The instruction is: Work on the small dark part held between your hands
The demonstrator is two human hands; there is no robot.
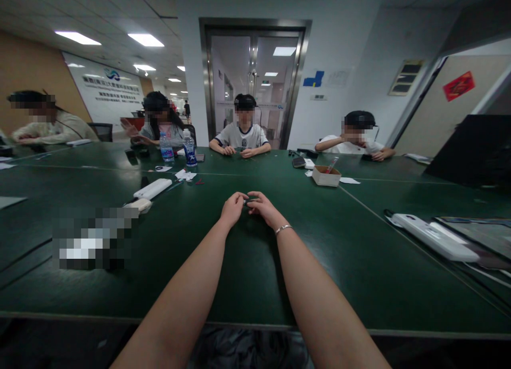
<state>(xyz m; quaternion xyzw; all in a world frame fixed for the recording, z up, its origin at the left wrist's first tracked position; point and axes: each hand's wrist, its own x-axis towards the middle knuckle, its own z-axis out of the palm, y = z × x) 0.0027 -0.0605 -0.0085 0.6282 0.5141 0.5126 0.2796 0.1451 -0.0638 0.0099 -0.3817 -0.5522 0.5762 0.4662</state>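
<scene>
My left hand (232, 209) and my right hand (264, 209) meet above the middle of the green table (175, 268). Between their fingertips is a small dark thing (247, 203) with a bright spot, too small to name. The left thumb and fingers are pinched together at its near side. Curled fingers of my right hand, with a silver bracelet at the wrist, close on it from the other side. Part of it is hidden by the fingers.
Power strips (154, 189) lie left and right on the table. Farther off stand two bottles (190, 149) and a small open box (326, 176) with paper scraps (186, 175) about. Several people wearing head gear sit along the far side, their hands on or above the table.
</scene>
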